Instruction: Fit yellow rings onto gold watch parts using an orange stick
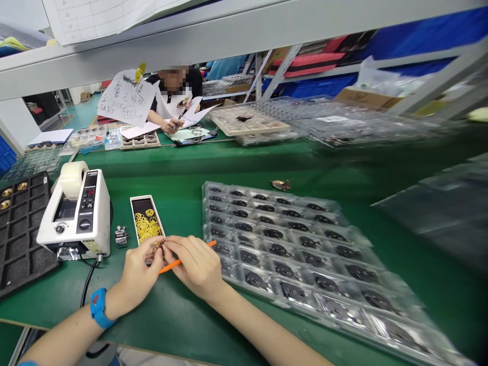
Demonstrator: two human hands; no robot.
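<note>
Between the fingertips of both hands is a small gold-and-dark metal part (157, 246), mostly covered by the fingers. My left hand (139, 272), with a blue wristband (99, 307), pinches it from the left. My right hand (200, 264) is closed around a thin orange stick (170, 266), and its thumb and fingertips meet the part. Just beyond the hands lies a white box (132, 208) of yellow rubber-like rings (147, 226). A clear plastic tray (267, 295) with many dark oval parts in its pockets extends to the right of my right hand.
A white tape dispenser (101, 203), a small metal tally counter (121, 236) and a black foam tray (26, 234) stand at left. One loose part (280, 184) lies behind the clear tray. Across the bench a person (171, 124) holds a pen over papers. A grey beam (229, 30) crosses above.
</note>
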